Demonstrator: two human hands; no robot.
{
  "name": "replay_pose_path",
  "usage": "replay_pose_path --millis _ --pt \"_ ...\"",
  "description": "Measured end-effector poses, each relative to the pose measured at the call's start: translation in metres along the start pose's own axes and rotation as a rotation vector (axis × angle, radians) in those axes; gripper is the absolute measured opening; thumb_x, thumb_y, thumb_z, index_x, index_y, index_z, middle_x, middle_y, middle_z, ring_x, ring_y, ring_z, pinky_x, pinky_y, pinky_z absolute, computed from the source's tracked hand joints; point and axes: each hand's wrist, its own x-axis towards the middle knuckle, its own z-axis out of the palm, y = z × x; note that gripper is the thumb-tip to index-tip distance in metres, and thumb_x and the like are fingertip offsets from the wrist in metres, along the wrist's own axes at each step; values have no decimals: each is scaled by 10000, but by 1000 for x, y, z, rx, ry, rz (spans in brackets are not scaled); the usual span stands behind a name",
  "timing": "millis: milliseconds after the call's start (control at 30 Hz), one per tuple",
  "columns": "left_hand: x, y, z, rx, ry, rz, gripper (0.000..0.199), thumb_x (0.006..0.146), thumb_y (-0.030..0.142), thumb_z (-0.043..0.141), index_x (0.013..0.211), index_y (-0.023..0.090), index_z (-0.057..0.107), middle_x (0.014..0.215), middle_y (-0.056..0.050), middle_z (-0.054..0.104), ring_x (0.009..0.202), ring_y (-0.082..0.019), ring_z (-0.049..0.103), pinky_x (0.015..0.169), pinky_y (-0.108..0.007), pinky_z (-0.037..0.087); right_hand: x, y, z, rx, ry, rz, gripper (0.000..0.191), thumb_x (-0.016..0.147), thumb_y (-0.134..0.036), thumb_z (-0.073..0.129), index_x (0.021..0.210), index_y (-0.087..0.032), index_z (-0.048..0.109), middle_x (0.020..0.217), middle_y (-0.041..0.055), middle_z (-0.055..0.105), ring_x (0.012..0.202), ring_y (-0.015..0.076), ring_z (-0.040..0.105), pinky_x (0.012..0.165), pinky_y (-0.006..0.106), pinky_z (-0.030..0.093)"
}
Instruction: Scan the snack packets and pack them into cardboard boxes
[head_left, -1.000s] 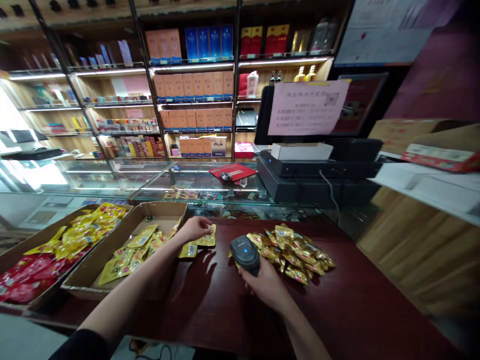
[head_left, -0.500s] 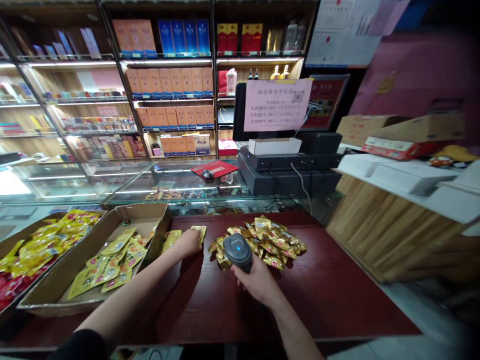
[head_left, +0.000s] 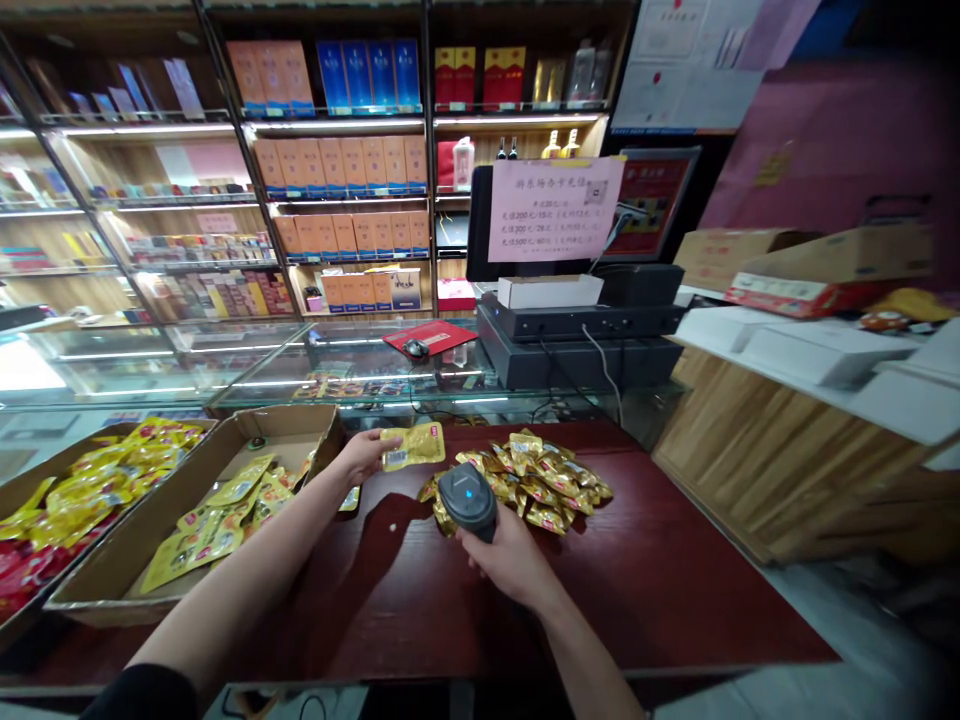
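Gold foil sachet (head_left: 414, 445), light, soft and slippery, best taken by its flat edge: pinched there in my left grip (head_left: 362, 455), near the far edge of the tabletop (head_left: 637, 610). Grey barcode scanner (head_left: 466, 500), stiff: handle clamped in my right grip (head_left: 502, 565), above a loose sachet pile (head_left: 536, 485).

Glossy foil sachet (head_left: 412, 446); matt plastic scanner (head_left: 466, 500); smooth wood counter (head_left: 637, 600)

Bare forearms (head_left: 225, 610), black sleeve (head_left: 139, 695)
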Motion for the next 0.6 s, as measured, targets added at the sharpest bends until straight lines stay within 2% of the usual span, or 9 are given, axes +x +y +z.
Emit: replay_pose_path --millis 133,233,600 --pt "0 1 18 -86 -7 -111 284 629 105 873 770 136 629 717 -51 744 622 -170 714 613 -261 582 -3 -6 0 -6 -16 -11 315 749 -255 686 1058 -198 687 781 25 760 703 216 713 637 307 579" --pt "1 1 27 -66 -30 -152 334 624 111 881 749 155 575 711 -35 742 570 -160 699 571 -260 574 -6 -9 -1 -6 -25 -8 333 755 -252 678 1083 -194 683 800 29 760 694 211 709 638 306 577" --pt "10 -5 41 -8 -89 -133 433 563 204 941 738 151 549 666 -19 707 530 -141 673 525 -224 535 -6 -3 -5 6 -23 3 331 756 -255 683 1081 -189 678 802 31 757 668 200 701 623 296 570"
